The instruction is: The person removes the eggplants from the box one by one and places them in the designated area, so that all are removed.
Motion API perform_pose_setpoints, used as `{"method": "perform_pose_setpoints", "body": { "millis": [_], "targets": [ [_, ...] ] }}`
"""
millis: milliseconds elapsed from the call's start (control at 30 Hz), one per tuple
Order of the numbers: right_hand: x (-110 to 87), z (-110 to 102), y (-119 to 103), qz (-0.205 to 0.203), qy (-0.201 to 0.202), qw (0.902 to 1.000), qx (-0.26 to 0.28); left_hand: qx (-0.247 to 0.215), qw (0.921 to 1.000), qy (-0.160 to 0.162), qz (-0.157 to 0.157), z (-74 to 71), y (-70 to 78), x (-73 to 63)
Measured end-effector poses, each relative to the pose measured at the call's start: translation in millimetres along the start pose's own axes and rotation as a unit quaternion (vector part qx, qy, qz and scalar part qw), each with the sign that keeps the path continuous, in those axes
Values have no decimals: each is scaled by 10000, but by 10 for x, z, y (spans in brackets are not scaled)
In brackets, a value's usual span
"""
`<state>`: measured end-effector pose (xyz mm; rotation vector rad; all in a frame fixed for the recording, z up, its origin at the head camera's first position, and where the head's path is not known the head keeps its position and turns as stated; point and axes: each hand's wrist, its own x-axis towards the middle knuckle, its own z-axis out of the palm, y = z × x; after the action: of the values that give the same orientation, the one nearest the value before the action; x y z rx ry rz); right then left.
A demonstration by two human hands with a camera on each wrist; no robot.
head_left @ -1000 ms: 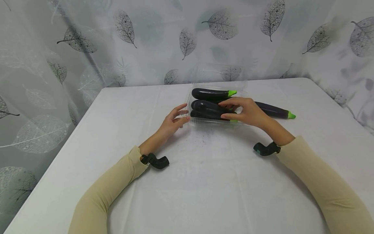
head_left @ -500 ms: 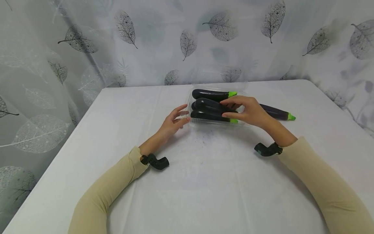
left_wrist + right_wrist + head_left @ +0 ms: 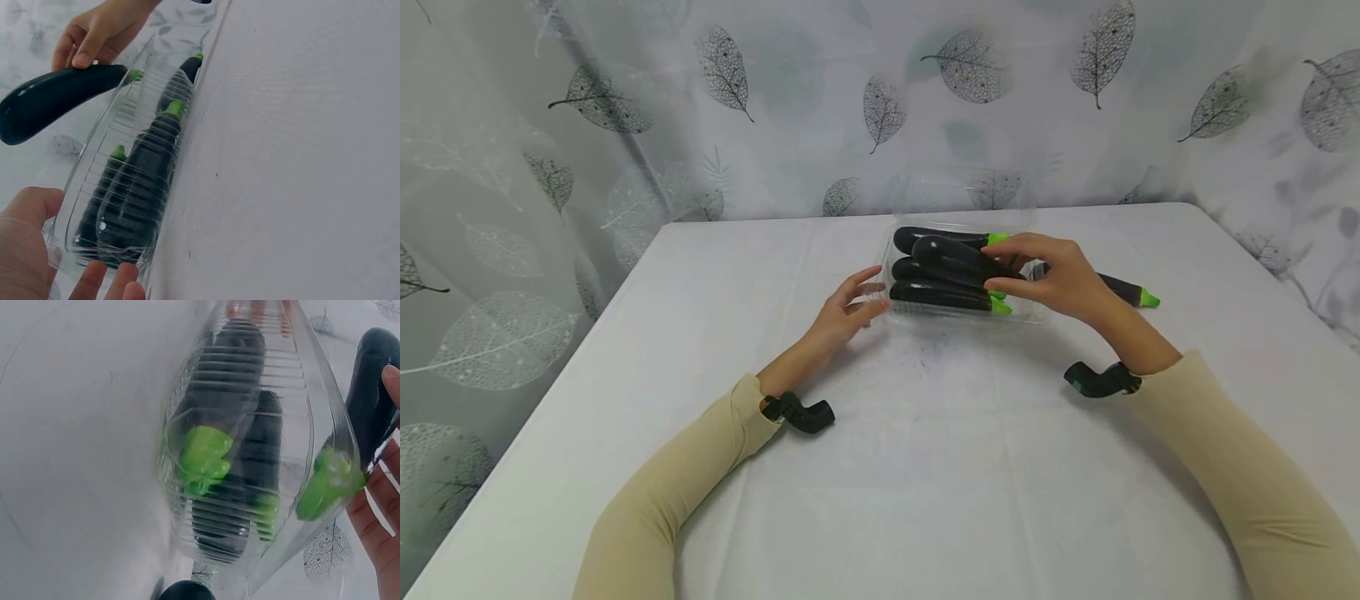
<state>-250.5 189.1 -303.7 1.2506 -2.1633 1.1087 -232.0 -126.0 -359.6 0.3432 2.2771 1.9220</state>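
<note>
Where the leaf-print curtain [image 3: 478,208] hangs at far left, the white surface [image 3: 722,292] begins; next, left beige sleeve [image 3: 658,500], black left wrist mount [image 3: 801,414], then left hand [image 3: 842,314], grip loose, fingers spread round the near end of a clear plastic box [image 3: 1028,312] and touching it, thumb by the rim. Dark specks [image 3: 922,354] on the surface just in front of the box. Box sits near the back edge, lid [image 3: 958,187] up behind it, see-through against the curtain. Inside, lying lengthwise with green stems to the right: rear eggplant [image 3: 931,240], middle eggplant [image 3: 912,269] partly covered in the head view, front eggplant [image 3: 938,295]. Over them, tilted, held eggplant [image 3: 958,258]; right hand [image 3: 1056,271] pinches it near the stem end, thumb against fingers. Can't tell whether its stem touches the rim. Loose eggplant [image 3: 1122,288] on the surface outside the box, partly behind right hand, green tip pointing right. Last, black right wrist mount [image 3: 1099,380] and right beige sleeve [image 3: 1240,467].
</note>
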Motion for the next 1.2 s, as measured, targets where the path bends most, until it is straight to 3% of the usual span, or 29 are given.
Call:
{"method": "perform_pose_setpoints", "body": {
  "millis": [467, 967, 1200],
  "targets": [
    [-26, -200, 17, -101, 273, 9996, -56, -4, 10000, 11, -28, 4, 15, -10],
    [-176, -437, 102, 34, 464, 9972, -593, 48, 10000, -8, -21, -5, 17, -18],
    [-252, -519, 151, 429, 554, 9933, -923, -48, 10000, 15, -67, -5, 9, 1]
  ]
}}
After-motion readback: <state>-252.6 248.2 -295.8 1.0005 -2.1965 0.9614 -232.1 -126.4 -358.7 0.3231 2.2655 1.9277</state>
